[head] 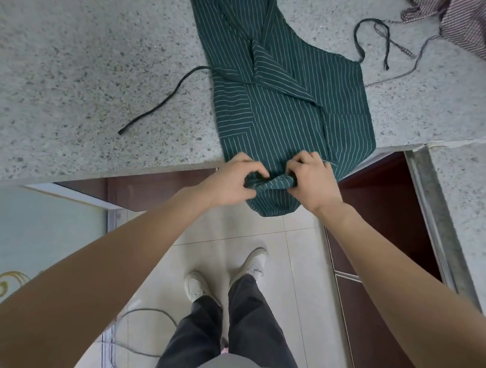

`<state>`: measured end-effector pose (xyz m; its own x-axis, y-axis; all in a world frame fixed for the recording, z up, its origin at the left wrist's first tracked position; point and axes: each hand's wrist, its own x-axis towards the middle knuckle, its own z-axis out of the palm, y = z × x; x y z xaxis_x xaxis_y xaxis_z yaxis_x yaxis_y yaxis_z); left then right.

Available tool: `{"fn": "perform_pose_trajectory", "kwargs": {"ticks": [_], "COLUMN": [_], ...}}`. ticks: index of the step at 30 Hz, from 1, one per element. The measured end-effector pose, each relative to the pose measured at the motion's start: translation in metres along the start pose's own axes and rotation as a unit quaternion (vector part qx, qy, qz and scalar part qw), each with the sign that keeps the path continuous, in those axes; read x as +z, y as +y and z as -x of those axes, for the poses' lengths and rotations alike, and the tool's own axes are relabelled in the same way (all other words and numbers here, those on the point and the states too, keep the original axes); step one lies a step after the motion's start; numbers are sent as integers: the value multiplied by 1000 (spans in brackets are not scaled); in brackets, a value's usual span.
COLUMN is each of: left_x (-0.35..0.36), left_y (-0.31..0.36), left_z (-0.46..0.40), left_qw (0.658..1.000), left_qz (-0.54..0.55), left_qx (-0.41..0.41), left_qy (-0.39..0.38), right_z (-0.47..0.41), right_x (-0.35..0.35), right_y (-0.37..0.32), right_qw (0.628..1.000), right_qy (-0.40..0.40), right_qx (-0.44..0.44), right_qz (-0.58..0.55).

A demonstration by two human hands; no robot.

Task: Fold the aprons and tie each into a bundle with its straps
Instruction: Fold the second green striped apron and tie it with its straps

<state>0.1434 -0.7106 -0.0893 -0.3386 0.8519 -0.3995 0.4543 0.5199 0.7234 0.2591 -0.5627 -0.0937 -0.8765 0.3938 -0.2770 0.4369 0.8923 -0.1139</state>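
Note:
A dark green apron with thin white stripes (280,77) lies folded lengthwise on the speckled stone counter (83,62), its near end hanging over the front edge. My left hand (230,182) and my right hand (314,179) both grip that near end, where the cloth is bunched into a small roll between them. One dark strap (167,98) trails left across the counter. The other strap (362,37) loops at the back right. A second apron, reddish-brown with fine stripes (473,31), lies crumpled at the far right corner.
The counter turns a corner on the right, with dark red cabinet fronts (384,198) below it. Beneath me are a tiled floor, my shoes (226,275) and a grey cable (142,332). A pale panel (20,235) stands at the lower left.

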Motion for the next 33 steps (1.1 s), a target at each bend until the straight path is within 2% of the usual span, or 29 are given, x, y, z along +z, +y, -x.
{"fn": "perform_pose_trajectory", "kwargs": {"ticks": [2, 3, 5, 7, 10, 16, 27, 33], "left_x": [-2, -3, -10, -19, -34, -72, -132, -150], "left_y": [-1, -3, -5, -6, -8, -5, -2, -18], "left_z": [2, 2, 1, -4, -15, -42, -124, -158], "left_qw": [997, 996, 997, 997, 990, 978, 962, 953], "left_qz": [10, 10, -11, -60, -106, -126, -41, 5], "left_qx": [-8, -17, -34, -38, -52, -83, -199, -226], "left_qy": [-75, -87, -64, -2, 75, 143, 184, 200], "right_z": [3, 3, 4, 3, -6, -38, -157, -219], "right_x": [-2, -3, -4, -8, -22, -47, -81, -78], "right_y": [3, 6, 8, 8, 5, 1, 26, 27], "right_qw": [999, 997, 988, 981, 984, 987, 992, 976], "right_qy": [-20, -53, -141, -176, -128, -72, -44, -51], "right_qx": [40, 54, 69, 79, 88, 63, 15, 15], "right_qz": [11, 6, -5, -28, -92, -131, -120, -213]}}
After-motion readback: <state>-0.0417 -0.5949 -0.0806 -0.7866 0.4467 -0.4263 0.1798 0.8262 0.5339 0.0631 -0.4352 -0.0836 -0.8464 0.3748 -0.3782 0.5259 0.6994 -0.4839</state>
